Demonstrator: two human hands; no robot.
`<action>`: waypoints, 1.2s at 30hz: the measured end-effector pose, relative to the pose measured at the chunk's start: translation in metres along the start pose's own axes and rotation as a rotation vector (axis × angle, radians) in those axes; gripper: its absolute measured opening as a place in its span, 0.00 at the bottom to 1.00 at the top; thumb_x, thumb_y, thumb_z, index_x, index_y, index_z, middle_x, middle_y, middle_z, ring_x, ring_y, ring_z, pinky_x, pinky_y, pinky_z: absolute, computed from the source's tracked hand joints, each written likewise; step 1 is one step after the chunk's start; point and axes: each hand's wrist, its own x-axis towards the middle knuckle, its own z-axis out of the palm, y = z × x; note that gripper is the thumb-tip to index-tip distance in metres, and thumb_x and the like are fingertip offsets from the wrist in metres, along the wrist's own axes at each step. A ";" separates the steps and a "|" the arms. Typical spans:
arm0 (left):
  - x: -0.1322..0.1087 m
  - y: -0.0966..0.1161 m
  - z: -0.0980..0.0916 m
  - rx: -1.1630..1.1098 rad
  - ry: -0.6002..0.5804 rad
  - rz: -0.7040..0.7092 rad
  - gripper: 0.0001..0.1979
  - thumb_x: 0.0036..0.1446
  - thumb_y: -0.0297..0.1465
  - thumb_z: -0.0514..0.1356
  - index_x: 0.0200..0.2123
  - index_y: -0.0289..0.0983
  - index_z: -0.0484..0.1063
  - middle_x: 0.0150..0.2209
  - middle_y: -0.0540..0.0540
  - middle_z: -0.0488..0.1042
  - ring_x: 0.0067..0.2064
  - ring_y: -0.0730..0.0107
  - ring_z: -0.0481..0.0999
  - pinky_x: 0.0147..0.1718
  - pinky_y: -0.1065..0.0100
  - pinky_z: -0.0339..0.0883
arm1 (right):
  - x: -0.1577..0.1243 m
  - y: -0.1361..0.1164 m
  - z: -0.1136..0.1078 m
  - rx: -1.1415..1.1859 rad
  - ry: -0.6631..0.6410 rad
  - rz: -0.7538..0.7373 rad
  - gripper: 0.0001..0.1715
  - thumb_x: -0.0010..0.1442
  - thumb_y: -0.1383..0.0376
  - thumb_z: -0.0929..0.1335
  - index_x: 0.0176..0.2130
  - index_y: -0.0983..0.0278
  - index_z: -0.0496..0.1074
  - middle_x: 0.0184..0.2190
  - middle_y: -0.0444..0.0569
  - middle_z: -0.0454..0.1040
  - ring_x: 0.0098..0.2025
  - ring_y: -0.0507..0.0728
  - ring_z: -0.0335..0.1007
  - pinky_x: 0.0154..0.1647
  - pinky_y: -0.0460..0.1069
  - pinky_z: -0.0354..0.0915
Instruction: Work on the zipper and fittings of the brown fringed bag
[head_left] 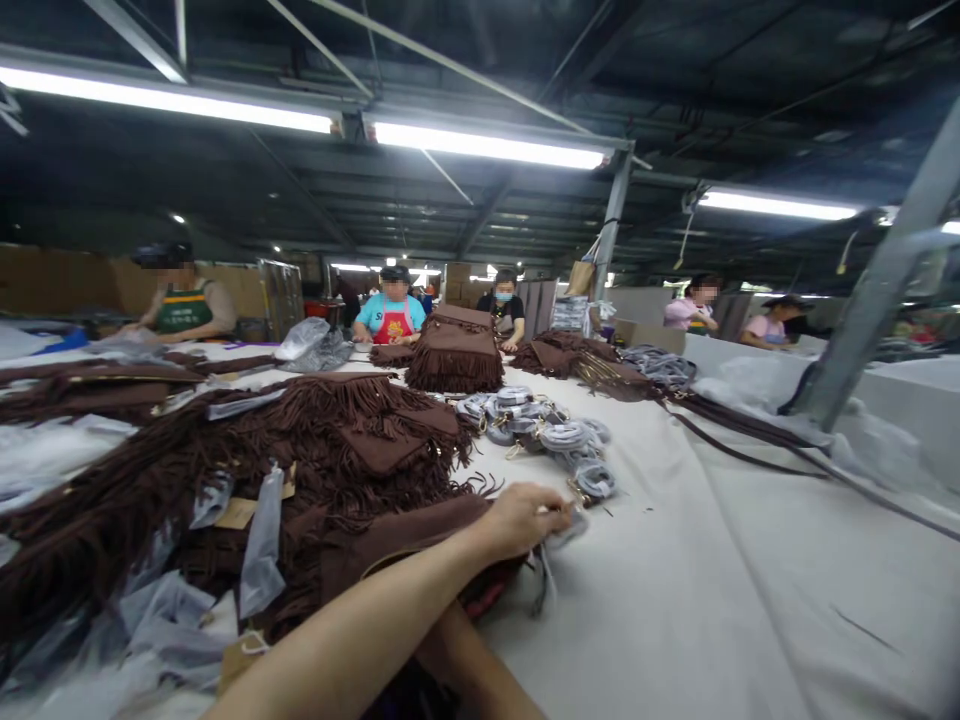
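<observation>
My left hand [525, 520] reaches in from the lower left, its fingers curled round what looks like a blurred grey strap [574, 525], with thin strands hanging below. Under that hand and forearm lies a brown bag [420, 525] with a zip edge. My right forearm [480, 665] crosses beneath the left one, and the hand at its end is hidden under the left forearm. Just beyond my left hand, several coiled grey straps [570, 435] with metal clips lie on the white-covered table [675, 600].
Brown fringed bags [360, 430] are heaped at the left, with plastic wraps [262, 545] among them. A brown bag stack [456, 350] stands farther back. Long dark straps [742, 415] run right past a metal post [862, 300]. Several people work behind the table.
</observation>
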 end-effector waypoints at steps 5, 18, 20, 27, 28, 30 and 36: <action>-0.020 0.010 -0.112 -0.525 0.595 -0.160 0.19 0.56 0.45 0.60 0.34 0.33 0.73 0.35 0.43 0.78 0.35 0.69 0.74 0.34 0.70 0.65 | -0.001 -0.002 0.000 0.013 -0.243 0.027 0.10 0.56 0.63 0.67 0.26 0.63 0.76 0.20 0.40 0.67 0.24 0.53 0.62 0.25 0.45 0.59; -0.196 0.009 -0.132 0.224 0.390 -0.502 0.12 0.58 0.31 0.58 0.27 0.34 0.78 0.24 0.51 0.75 0.27 0.73 0.69 0.28 0.73 0.57 | -0.002 -0.014 0.000 0.124 -0.181 0.176 0.22 0.58 0.49 0.70 0.27 0.64 0.71 0.20 0.42 0.69 0.16 0.47 0.52 0.18 0.44 0.48; -0.199 0.013 -0.125 0.159 0.392 -0.499 0.13 0.60 0.32 0.57 0.27 0.34 0.77 0.25 0.50 0.75 0.28 0.74 0.69 0.29 0.74 0.58 | 0.000 -0.016 -0.001 0.194 -0.154 0.198 0.23 0.57 0.48 0.71 0.28 0.65 0.72 0.21 0.43 0.71 0.16 0.46 0.51 0.18 0.44 0.46; -0.205 0.025 -0.133 0.073 0.282 -0.434 0.12 0.60 0.30 0.54 0.34 0.34 0.77 0.30 0.49 0.77 0.33 0.71 0.73 0.33 0.74 0.62 | 0.002 -0.020 0.003 0.264 -0.010 0.144 0.20 0.56 0.50 0.73 0.32 0.64 0.75 0.21 0.42 0.68 0.17 0.46 0.49 0.17 0.44 0.43; -0.207 0.025 -0.133 0.076 0.250 -0.420 0.10 0.57 0.27 0.55 0.36 0.34 0.77 0.32 0.48 0.78 0.34 0.71 0.74 0.34 0.74 0.63 | 0.002 -0.020 0.004 0.254 -0.017 0.158 0.20 0.55 0.49 0.74 0.31 0.64 0.74 0.21 0.42 0.68 0.17 0.46 0.49 0.17 0.44 0.43; -0.210 0.024 -0.131 0.091 0.202 -0.413 0.13 0.51 0.22 0.56 0.38 0.34 0.77 0.34 0.48 0.78 0.35 0.70 0.74 0.34 0.74 0.63 | 0.003 -0.020 0.007 0.232 -0.049 0.216 0.22 0.55 0.48 0.73 0.29 0.65 0.73 0.21 0.42 0.68 0.17 0.46 0.49 0.17 0.44 0.43; -0.210 0.026 -0.125 0.175 0.331 -0.415 0.14 0.43 0.17 0.55 0.34 0.34 0.71 0.28 0.52 0.71 0.31 0.73 0.69 0.30 0.74 0.60 | 0.002 -0.019 0.008 0.207 -0.127 0.337 0.26 0.52 0.46 0.74 0.26 0.65 0.69 0.18 0.39 0.64 0.17 0.45 0.45 0.17 0.44 0.40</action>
